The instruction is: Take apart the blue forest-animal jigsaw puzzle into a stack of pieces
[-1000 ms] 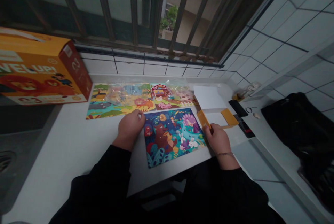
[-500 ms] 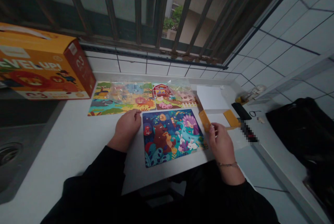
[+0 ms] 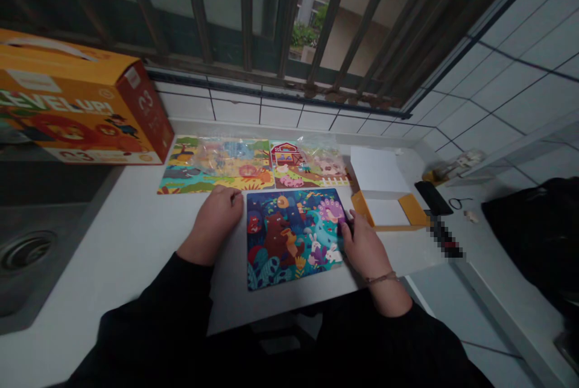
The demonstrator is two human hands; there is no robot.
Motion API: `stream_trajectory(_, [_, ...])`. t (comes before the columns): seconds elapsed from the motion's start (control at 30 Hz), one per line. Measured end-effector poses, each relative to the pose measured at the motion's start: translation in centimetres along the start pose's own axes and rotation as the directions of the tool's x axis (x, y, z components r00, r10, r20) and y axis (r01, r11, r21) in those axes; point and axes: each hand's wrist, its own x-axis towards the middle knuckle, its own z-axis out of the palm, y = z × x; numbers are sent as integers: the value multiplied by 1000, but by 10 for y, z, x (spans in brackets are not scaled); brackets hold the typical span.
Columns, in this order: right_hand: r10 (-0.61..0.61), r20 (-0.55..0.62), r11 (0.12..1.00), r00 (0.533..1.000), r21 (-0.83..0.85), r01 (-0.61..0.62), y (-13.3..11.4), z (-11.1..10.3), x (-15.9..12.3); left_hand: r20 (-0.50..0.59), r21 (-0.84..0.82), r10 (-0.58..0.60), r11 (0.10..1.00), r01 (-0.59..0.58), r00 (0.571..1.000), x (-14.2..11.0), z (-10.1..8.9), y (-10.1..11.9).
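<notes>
A dark blue jigsaw puzzle (image 3: 280, 243) with a bear, rabbits and a peacock lies flat on the white counter between my hands. My left hand (image 3: 217, 219) rests by its upper left corner, fingers curled in; whatever they may hold is hidden. At the right edge of the puzzle is my right hand (image 3: 366, 249), its thumb and forefinger closed on the border near the peacock and covering part of it. Behind the puzzle lie a savanna picture board (image 3: 181, 180) and a farm picture board (image 3: 289, 168), both partly under clear plastic bags (image 3: 221, 155).
An open yellow and white box (image 3: 384, 210) sits right of the puzzle, beside a black phone-like object (image 3: 433, 198). The large orange carton (image 3: 81, 116) stands at the left above a sink (image 3: 31, 249). A black bag (image 3: 534, 237) lies far right; a barred window is behind.
My right hand has moved left from the flap of the yellow box to the puzzle's right edge. My left hand stays closed near the upper left corner. The view has shifted slightly.
</notes>
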Motion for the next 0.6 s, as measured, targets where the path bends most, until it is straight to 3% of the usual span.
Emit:
stream_trajectory(0.2, [61,84,960,995,267,-81,-14,3,6,34,100,-41,994,37,999,1,-5,-6])
stream_trajectory(0.4, [104,104,971,989,203,-124,-25,14,48,6,113,-158,981,156,987,3,-15,-14])
stream_trajectory(0.6, [81,67,985,995,148,-90,-40,33,103,-26,-49,-291,956,289,956,3,-15,-14])
